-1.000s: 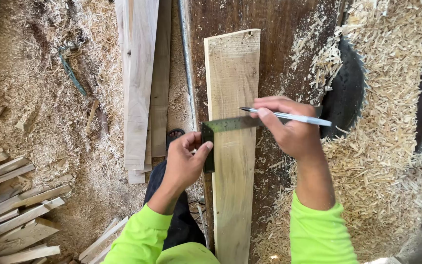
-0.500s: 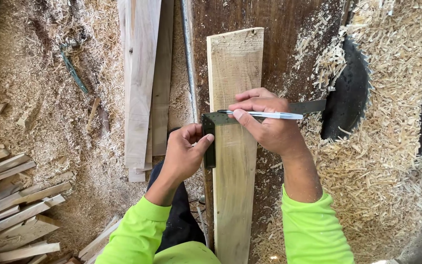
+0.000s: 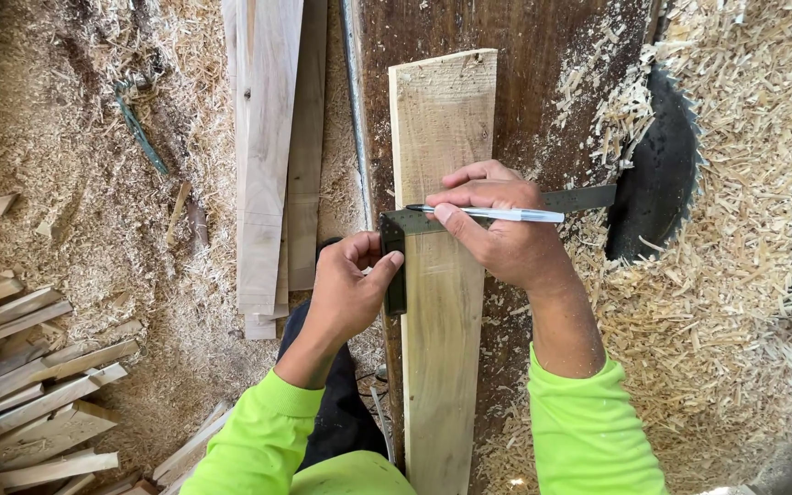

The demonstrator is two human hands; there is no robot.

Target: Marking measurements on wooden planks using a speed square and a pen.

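Pen (image 3: 497,214) crosswise over lengthwise plank (image 3: 442,119)

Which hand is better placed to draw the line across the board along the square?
Right. The right hand holds the pen with its tip at the square's blade on the board. The left hand is pinning the square's stock to the board's edge.

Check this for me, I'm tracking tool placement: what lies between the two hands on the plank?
In the head view, the try square lies on the plank, between the left hand and the pen-holding right hand.
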